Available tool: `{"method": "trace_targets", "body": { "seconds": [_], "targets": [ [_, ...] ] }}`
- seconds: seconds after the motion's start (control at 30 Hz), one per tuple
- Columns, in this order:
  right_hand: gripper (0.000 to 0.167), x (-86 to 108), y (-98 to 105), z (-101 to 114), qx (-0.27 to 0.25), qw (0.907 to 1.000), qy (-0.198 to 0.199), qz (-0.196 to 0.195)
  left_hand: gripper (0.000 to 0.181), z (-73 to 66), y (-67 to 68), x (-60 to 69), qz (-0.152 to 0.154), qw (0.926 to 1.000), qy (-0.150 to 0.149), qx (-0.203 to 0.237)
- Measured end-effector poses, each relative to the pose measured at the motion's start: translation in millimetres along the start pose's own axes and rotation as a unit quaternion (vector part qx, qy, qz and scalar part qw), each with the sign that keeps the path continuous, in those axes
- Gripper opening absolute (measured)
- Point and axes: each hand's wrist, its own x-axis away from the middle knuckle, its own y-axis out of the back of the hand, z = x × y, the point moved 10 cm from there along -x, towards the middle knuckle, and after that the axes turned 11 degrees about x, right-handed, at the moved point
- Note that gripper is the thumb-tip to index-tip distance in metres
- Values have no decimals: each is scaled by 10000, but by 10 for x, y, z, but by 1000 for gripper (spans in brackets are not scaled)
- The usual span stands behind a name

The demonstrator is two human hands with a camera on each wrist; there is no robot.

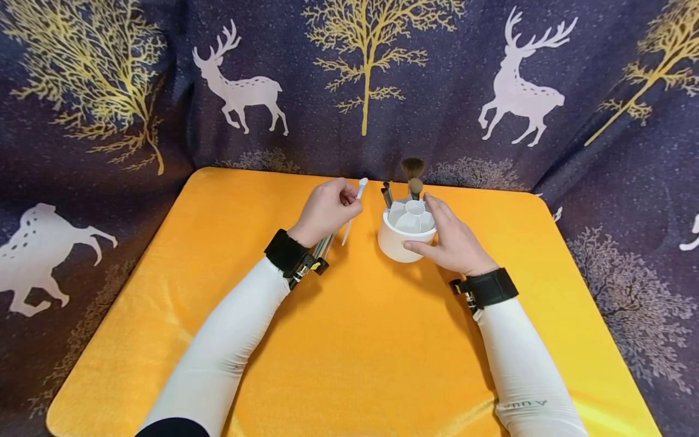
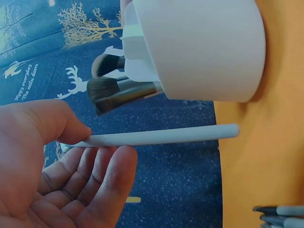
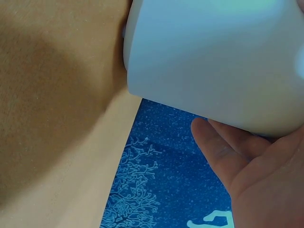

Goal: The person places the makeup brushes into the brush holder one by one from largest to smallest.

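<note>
Just left of a round white pot [image 1: 394,240] that the right grip [image 1: 455,243] clasped broadly, the left grip [image 1: 329,207] pinched a slim white stick [image 2: 171,135], probably light, stiff and slightly slippery, best held around its middle, tilted over the orange worktop [image 1: 377,340].

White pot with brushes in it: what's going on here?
A person's left hand pinches a slim white stick beside the white pot, not in it. Their right hand holds the pot's side. Dark-bristled brushes stand in the pot, and some slim tools lie on the orange table near the left hand.
</note>
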Motion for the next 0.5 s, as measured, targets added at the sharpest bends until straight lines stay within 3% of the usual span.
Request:
{"method": "trace_targets", "body": {
  "seconds": [0.5],
  "targets": [
    [115,-3,-4,-11,-35,10000,0,21,14,-304,-149,-174,-86,9987,-489,94]
  ]
}}
